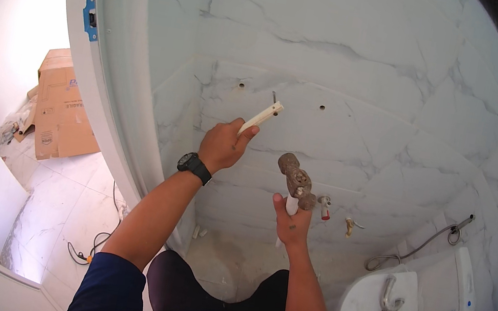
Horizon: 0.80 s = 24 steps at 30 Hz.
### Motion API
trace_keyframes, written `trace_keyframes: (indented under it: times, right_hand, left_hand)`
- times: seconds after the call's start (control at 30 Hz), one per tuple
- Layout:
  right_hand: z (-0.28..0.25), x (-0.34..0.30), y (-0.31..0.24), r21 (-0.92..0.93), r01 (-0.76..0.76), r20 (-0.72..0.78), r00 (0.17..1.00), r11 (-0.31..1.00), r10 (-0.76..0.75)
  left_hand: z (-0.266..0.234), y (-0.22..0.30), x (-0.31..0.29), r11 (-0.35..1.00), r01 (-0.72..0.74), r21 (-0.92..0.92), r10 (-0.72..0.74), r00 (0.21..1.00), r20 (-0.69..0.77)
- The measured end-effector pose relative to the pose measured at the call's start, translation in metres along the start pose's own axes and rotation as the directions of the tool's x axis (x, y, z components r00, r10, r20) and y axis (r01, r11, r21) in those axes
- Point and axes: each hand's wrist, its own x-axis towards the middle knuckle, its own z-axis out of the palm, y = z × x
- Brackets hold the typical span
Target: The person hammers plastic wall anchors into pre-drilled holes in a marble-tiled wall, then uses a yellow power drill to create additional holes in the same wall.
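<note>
My left hand [223,144] holds a thin cream-coloured strip [261,118] up against the white marble wall [369,77]. A dark nail or screw [274,97] stands at the strip's upper end. My right hand [289,219] grips the handle of a worn, rusty hammer [296,177] lower down, its head raised and apart from the wall. Two small drilled holes, one to the left [242,86] and one to the right [322,108], show in the wall on either side of the strip's tip. A black watch sits on my left wrist.
A white toilet [416,305] stands at the lower right with a wrench and a green item on its lid. Water valves [324,207] and a hose [423,243] are low on the wall. A white door frame [102,63] is on the left, with cardboard boxes [60,109] and a cable [94,241] beyond.
</note>
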Motion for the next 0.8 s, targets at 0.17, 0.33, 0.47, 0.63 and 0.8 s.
trace_keyframes:
  times: [0.17, 0.33, 0.47, 0.63, 0.8]
  right_hand:
    - [0.007, 0.02, -0.022, -0.092, 0.003, -0.02, 1.0, 0.996, -0.005]
    - [0.019, 0.041, -0.036, -0.1, 0.056, -0.064, 0.996, 0.993, -0.062]
    - [0.024, 0.053, -0.043, -0.147, 0.203, -0.08, 0.973, 0.968, -0.217]
    - [0.029, 0.071, -0.037, -0.229, 0.128, -0.089, 0.985, 0.965, -0.151]
    - [0.03, 0.073, -0.02, -0.247, 0.116, -0.073, 0.988, 0.962, -0.138]
  left_hand:
    - [0.001, 0.006, -0.001, 1.0, -0.008, -0.03, 0.008, 1.0, 0.003]
    - [-0.001, 0.008, -0.001, 0.999, 0.0, -0.045, 0.001, 1.0, 0.021]
    - [-0.003, 0.009, -0.001, 0.996, -0.003, -0.088, 0.004, 1.0, 0.022]
    - [-0.005, 0.009, -0.001, 0.994, 0.017, -0.108, -0.012, 0.999, 0.043]
    - [-0.006, 0.007, 0.001, 0.996, 0.02, -0.089, -0.014, 0.998, 0.064]
